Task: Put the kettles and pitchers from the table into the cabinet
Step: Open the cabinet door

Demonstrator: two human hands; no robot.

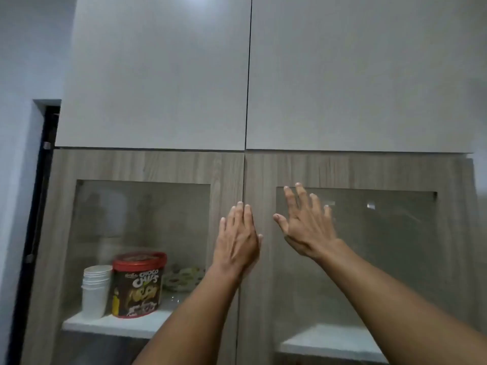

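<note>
Both hands, left [238, 233] and right [305, 222], are spread empty beside the cabinet's [147, 164] centre seam. No kettle is seen; prying the shut doors could slip.

Wood-grain cabinet [163, 164], glass drs closed

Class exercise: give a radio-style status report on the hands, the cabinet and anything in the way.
Both hands empty: left hand at the door seam, right hand open on the right glass door. Cabinet shut. No kettles or pitchers in view.
</note>
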